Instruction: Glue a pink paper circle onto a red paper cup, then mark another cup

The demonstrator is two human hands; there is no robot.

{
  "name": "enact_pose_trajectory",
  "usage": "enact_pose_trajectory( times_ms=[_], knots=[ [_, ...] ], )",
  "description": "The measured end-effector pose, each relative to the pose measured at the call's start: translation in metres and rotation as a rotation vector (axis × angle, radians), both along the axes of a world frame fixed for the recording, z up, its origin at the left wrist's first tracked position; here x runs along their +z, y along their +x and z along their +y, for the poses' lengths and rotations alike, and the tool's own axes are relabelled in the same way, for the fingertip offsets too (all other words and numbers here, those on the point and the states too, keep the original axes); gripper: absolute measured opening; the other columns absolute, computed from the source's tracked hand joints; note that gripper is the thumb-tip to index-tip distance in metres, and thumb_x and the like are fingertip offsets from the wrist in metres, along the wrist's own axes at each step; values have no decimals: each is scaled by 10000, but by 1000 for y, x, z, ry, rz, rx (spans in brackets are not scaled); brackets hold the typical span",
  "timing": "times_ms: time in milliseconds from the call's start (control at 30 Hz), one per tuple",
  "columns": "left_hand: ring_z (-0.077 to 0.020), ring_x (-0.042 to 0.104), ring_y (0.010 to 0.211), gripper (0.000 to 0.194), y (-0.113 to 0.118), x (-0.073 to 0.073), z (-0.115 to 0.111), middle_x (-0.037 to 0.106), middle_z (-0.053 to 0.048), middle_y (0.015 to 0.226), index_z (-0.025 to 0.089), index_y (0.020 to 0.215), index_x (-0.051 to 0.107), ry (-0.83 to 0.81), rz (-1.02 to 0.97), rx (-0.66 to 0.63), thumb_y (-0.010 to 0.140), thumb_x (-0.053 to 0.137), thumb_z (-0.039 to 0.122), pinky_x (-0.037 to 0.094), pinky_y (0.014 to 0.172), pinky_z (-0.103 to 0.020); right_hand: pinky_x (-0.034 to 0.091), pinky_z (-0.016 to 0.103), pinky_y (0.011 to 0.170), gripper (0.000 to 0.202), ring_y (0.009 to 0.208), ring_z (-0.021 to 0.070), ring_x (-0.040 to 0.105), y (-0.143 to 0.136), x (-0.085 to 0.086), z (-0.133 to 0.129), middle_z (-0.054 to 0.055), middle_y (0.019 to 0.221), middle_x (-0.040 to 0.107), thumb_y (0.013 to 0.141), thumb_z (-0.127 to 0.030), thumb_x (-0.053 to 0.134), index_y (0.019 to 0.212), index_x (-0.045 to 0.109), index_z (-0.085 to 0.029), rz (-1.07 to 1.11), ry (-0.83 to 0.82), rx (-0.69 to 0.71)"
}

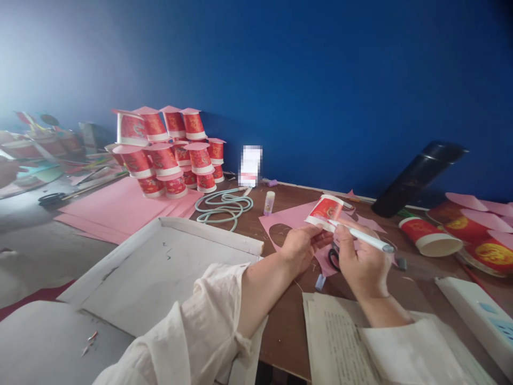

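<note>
My left hand (pixel 300 247) grips the lower edge of a red and white paper cup (pixel 325 209), which is held tilted above the table. My right hand (pixel 360 259) is closed around a white pen (pixel 366 237), its tip end near the cup's side. Beneath both hands lies a pink paper sheet (pixel 276 218) with round pieces cut out. Black scissors (pixel 333 258), partly hidden by my right hand, rest on that sheet. A small glue stick (pixel 269 203) stands upright to the left of the cup.
Red cups with pink paper tops (pixel 160 160) are stacked at the left, behind pink sheets (pixel 120 206). A cable (pixel 224 206), phone (pixel 250 166) and white box lid (pixel 168 267) are nearby. At right are a black bottle (pixel 412 179), more cups (pixel 430 235) and a power strip (pixel 476 315).
</note>
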State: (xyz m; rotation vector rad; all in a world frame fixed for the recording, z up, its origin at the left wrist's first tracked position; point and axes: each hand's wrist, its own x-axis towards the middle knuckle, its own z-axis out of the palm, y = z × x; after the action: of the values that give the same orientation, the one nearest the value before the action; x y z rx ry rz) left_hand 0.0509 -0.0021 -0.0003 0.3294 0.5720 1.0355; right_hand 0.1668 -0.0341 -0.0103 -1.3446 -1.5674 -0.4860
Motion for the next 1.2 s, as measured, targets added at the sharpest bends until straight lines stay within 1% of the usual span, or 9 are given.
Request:
enact_pose_trajectory(
  times_ms=[100,333,467,633,733,800,967,1067,1200],
  knots=[
    [-127,640,639,204,0,-1,1,648,-82,672,59,724,671,-4,-5,7,862,523,29,540,811,-275,519,324,757,327,873,238,709,1,-1,0,124,941,754,958,-372,491,991,718,-139,5,-19,-5],
    [-123,639,629,197,1,-2,3,642,-81,674,55,740,665,-22,-12,22,864,514,25,545,761,-252,483,288,645,354,722,211,701,3,-5,-2,80,766,748,958,-416,483,932,734,-168,-21,-74,-51],
    [-124,639,635,212,1,-2,2,634,-78,666,60,718,658,-22,2,5,866,511,26,546,768,-253,485,300,653,357,747,229,707,3,-3,-2,88,796,755,960,-414,477,958,733,-165,-7,-61,-97],
    [-121,637,647,202,0,-1,1,639,-72,678,68,716,656,-7,2,4,864,523,32,544,797,-263,518,340,759,350,855,252,714,2,1,0,127,922,760,955,-398,492,971,731,-143,2,-23,-47],
    [-126,640,657,196,-1,-2,2,647,-80,683,71,718,655,-7,5,6,861,526,34,546,811,-276,518,342,764,347,869,251,712,1,2,-1,128,950,758,956,-400,490,973,728,-148,2,-26,-27],
    [-128,636,649,201,-1,-2,3,644,-80,671,74,719,655,-18,13,7,862,521,34,549,814,-282,516,328,729,348,848,242,714,1,1,-1,118,928,761,958,-406,485,968,729,-159,11,-45,-29],
    [-123,628,628,198,0,-3,4,636,-75,660,71,719,657,-34,12,16,859,523,31,546,826,-278,495,306,637,383,740,233,715,5,-4,-1,98,764,751,955,-436,482,888,742,-163,-41,-53,-76],
    [-124,630,629,197,0,-3,4,637,-77,659,63,726,660,-30,10,13,859,519,30,546,831,-281,501,302,649,373,770,235,723,5,-3,-2,98,793,757,956,-429,488,918,745,-161,-30,-52,-89],
    [-128,635,643,204,0,-3,3,639,-77,655,73,713,653,-20,17,-2,861,518,35,548,826,-284,527,322,731,340,855,244,727,3,0,-2,111,885,766,955,-403,504,972,739,-157,-11,-42,-61]
  ],
)
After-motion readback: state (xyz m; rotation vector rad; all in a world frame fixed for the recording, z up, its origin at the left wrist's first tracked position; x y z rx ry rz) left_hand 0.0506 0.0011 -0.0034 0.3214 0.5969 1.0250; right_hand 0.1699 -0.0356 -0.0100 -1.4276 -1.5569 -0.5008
